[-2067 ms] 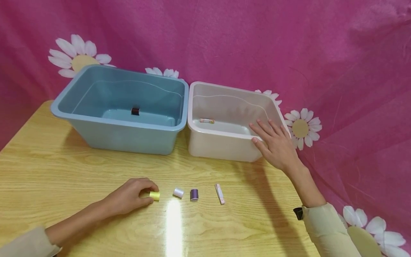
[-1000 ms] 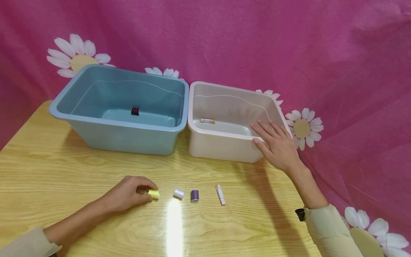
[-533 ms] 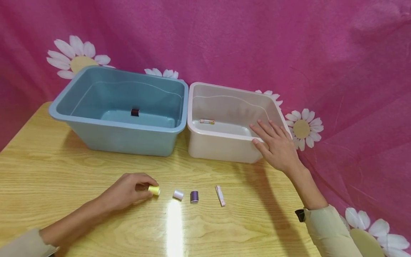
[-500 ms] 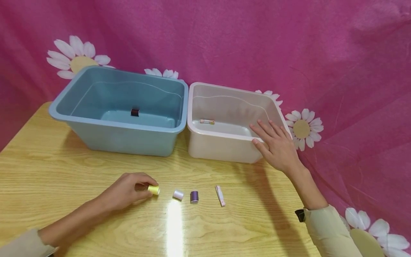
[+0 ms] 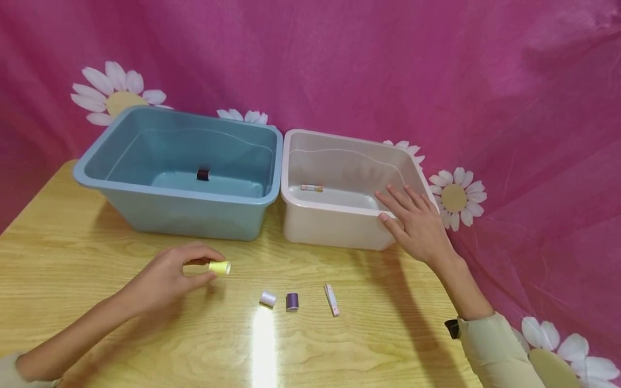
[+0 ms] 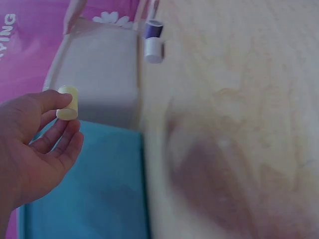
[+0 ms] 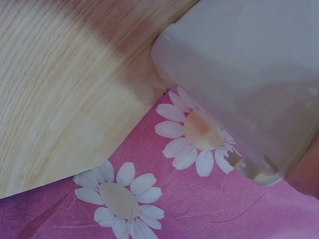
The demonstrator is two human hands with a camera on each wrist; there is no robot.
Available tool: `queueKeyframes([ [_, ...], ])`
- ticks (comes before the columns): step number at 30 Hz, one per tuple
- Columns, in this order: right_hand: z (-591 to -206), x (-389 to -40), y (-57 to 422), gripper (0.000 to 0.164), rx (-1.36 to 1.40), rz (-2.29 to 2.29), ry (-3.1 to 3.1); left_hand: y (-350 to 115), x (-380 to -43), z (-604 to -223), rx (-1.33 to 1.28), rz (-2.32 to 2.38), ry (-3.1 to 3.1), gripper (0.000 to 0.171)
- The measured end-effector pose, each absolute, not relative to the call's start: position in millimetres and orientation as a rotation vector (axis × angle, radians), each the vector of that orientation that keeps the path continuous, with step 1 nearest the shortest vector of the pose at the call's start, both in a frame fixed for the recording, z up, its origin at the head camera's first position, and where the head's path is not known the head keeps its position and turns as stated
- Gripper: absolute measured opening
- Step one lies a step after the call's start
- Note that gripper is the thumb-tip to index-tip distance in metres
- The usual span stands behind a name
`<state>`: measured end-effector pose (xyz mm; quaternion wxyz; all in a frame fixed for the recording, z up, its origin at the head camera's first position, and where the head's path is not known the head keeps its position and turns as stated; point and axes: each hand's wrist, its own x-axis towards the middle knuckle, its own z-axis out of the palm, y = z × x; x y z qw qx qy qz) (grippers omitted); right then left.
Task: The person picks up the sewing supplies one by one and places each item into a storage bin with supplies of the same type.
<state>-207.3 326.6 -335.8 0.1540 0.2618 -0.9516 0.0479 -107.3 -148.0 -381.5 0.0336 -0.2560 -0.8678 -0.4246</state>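
Pinching the yellow spool (image 5: 220, 268) above the counter (image 5: 170, 350), the left hand (image 5: 167, 275) seems mid-transfer; the next move probably calls for reaching toward 11 o'clock, over the blue tub (image 5: 189, 215). The right hand (image 5: 418, 229), spread and gripping nothing, rests at the pale tub (image 5: 330, 226), around 4 o'clock.

Covered, cropped or too small

Your left hand (image 6: 25, 154) covers part of the yellow thread spool (image 6: 67, 112). The right wrist view crops your right hand (image 7: 305, 170) to a sliver. The pale bin's (image 5: 335, 227) front wall hides part of its floor; markings on the strip (image 5: 311, 188) inside are too small for you to read.
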Motion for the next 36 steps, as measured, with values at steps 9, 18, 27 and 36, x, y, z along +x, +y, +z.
queueKeyframes([
  [9, -337, -207, 327, 0.051, 0.754, 0.118, -2.725, -151, -107, -354, -0.811, -1.186, -2.549, 0.032],
  [18, -335, -206, 325, 0.051, 0.75, 0.106, -2.735, -157, -116, -337, -0.849, -1.107, -2.44, 0.036],
  [27, -336, -207, 328, 0.052, 0.754, 0.099, -2.73, -166, -134, -316, -0.782, -1.111, -2.458, 0.037],
  [36, -336, -206, 327, 0.051, 0.75, 0.095, -2.73, -173, -153, -303, -0.76, -1.165, -2.472, 0.034],
])
